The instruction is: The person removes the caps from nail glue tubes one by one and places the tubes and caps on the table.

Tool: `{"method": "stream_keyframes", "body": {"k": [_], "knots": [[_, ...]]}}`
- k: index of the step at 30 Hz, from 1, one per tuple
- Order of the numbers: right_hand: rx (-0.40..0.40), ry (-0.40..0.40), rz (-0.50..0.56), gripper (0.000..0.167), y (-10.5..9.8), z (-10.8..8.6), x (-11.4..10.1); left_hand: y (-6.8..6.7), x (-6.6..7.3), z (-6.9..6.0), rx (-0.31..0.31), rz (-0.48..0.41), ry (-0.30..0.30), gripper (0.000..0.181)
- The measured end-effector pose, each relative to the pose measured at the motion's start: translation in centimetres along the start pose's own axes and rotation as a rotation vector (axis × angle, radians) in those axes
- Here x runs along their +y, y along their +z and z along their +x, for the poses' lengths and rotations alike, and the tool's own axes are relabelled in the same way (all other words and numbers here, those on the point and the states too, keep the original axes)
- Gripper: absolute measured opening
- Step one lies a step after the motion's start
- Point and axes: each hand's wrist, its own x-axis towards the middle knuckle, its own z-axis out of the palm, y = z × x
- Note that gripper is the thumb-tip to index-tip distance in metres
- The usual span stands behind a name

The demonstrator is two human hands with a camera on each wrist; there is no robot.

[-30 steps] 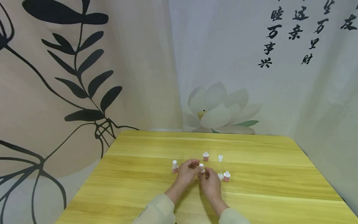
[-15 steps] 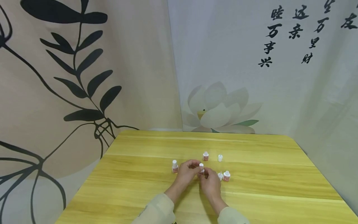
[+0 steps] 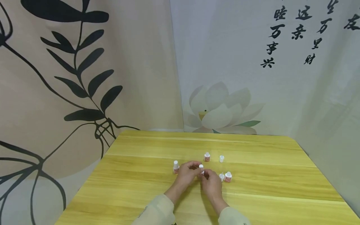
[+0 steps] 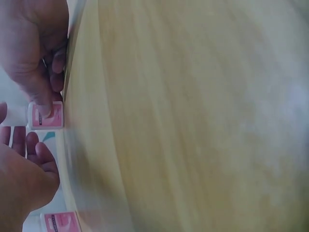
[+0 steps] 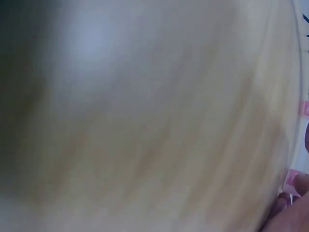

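Between my two hands stands a small white bottle (image 3: 202,172) with a pink label, upright on the wooden table (image 3: 135,181). My right hand (image 3: 211,185) pinches its labelled body, the thumb lying on the label in the left wrist view. My left hand (image 3: 187,175) holds the tall white cap (image 3: 201,166) between thumb and fingers; in the left wrist view that cap (image 4: 15,116) is partly cut off by the frame edge. A similar capped bottle (image 3: 176,167) stands just left of my left hand. The right wrist view catches only part of the held bottle (image 5: 291,181) at its edge.
Behind my hands stands a bottle (image 3: 207,157) with a short white top, and right of it a loose white cap-like piece (image 3: 221,159). Another short-topped bottle (image 3: 228,177) and white piece (image 3: 221,177) sit beside my right hand. A printed curtain (image 3: 146,62) hangs behind the table.
The held bottle and its cap have shifted slightly left, with both hands staying on them. The other bottles and white pieces keep their places.
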Motion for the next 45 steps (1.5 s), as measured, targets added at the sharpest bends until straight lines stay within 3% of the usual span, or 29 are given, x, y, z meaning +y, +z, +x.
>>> {"method": "stream_keyframes", "body": {"k": [6, 17, 28, 45], "knots": [[-0.048, -0.012, -0.012, 0.007, -0.4, 0.4, 0.1, -0.4, -0.2, 0.2, -0.034, 0.016, -0.011, 0.032], [-0.06, -0.006, -0.008, 0.007, -0.4, 0.3, 0.0, -0.7, -0.2, 0.2, -0.051, 0.052, 0.014, 0.029], [-0.042, -0.131, -0.069, 0.006, 0.1, 0.4, 0.6, -1.1, -0.2, 0.1, -0.061, 0.081, 0.014, 0.025], [-0.099, -0.121, -0.104, 0.005, -0.4, 0.6, 0.4, -1.8, -0.2, -0.1, -0.132, 0.111, 0.053, 0.029]]}}
